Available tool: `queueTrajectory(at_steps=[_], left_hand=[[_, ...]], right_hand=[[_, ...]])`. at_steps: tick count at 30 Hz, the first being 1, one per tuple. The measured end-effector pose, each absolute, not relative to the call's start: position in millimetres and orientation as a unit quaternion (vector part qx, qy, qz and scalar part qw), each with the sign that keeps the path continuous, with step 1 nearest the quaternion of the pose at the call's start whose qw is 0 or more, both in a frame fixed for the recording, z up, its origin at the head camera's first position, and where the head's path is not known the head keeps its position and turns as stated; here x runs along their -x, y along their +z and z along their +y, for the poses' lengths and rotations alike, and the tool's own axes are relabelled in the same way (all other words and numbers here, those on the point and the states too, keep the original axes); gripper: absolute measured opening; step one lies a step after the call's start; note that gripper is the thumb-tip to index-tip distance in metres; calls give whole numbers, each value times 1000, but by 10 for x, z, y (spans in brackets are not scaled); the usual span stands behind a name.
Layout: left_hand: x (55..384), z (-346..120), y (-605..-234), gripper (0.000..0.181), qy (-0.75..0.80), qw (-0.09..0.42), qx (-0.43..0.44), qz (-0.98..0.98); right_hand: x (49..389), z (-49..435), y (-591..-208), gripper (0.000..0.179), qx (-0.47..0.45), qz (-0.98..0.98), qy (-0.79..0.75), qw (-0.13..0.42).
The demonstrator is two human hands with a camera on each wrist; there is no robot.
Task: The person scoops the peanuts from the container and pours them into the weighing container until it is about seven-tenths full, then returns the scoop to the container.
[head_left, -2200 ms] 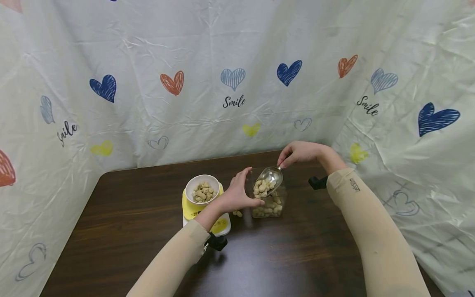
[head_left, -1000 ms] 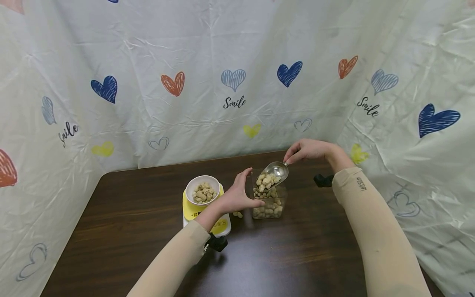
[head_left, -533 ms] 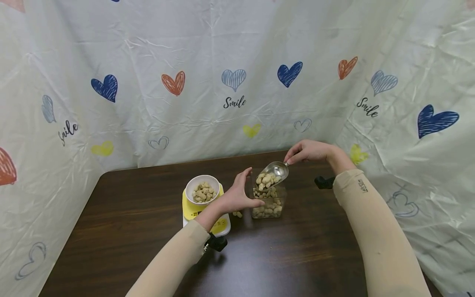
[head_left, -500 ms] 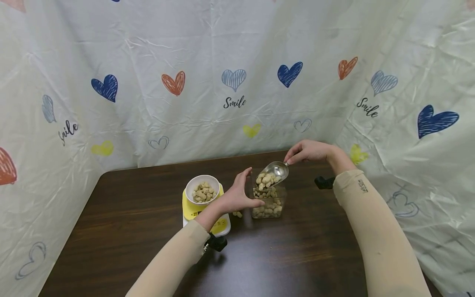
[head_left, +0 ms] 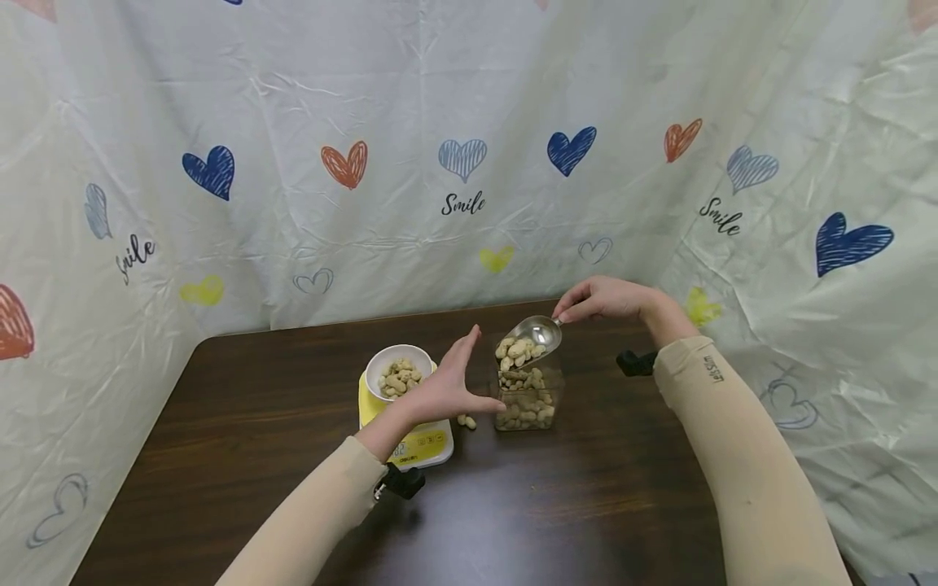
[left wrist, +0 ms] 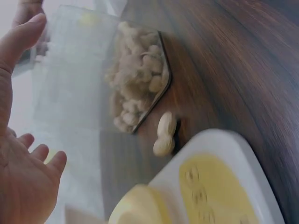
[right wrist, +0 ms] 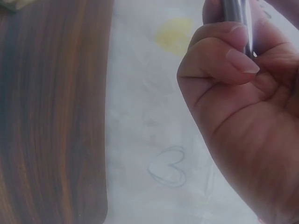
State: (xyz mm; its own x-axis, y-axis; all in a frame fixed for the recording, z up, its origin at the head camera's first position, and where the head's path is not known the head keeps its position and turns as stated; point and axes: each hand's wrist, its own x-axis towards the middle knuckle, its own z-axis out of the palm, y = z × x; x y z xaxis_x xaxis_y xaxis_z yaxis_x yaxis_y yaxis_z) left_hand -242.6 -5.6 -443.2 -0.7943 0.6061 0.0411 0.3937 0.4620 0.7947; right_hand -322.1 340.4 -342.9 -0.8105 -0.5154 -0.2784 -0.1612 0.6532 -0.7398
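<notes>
My right hand [head_left: 604, 299] pinches the handle of a metal scoop [head_left: 545, 332], whose bowl is heaped with peanuts. The scoop is tilted over a clear square container [left wrist: 79, 70] with more peanuts inside. In the right wrist view the fingers curl round the handle [right wrist: 236, 23]. My left hand [head_left: 447, 391] is held with thumb and fingers spread, just left of the container and apart from it. Below and behind this hand, a white bowl [head_left: 372, 378] of peanuts sits on a yellow and white kitchen scale [head_left: 432, 443], partly hidden by the left forearm.
Loose peanuts [head_left: 466, 422] lie on the dark wooden table [head_left: 572, 505] between scale and container. A white curtain [head_left: 396, 268] printed with hearts hangs behind the table and along its sides.
My left hand has come off the container and moved left, uncovering more of the scale. The scoop was lifted from the container's peanuts and has lately shifted slightly left.
</notes>
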Motion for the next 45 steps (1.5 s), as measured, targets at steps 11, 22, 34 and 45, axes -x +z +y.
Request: queueTrajectory(at_steps=[11, 22, 34, 45], left_hand=[[2308, -906, -4266, 123, 434, 53, -286, 852], [2396, -1455, -4464, 128, 404, 47, -213, 888], [2513, -1479, -4746, 127, 400, 75, -185, 894], [2544, -1492, -4784, 122, 403, 79, -177, 894]], right_hand=[[3201, 3119, -3456, 31, 200, 874, -379, 230], [3105, 2691, -3499, 35, 184, 846, -432, 253], [3008, 2259, -3539, 34, 154, 871, -414, 214], [2962, 1869, -3496, 25, 155, 889, -398, 164]])
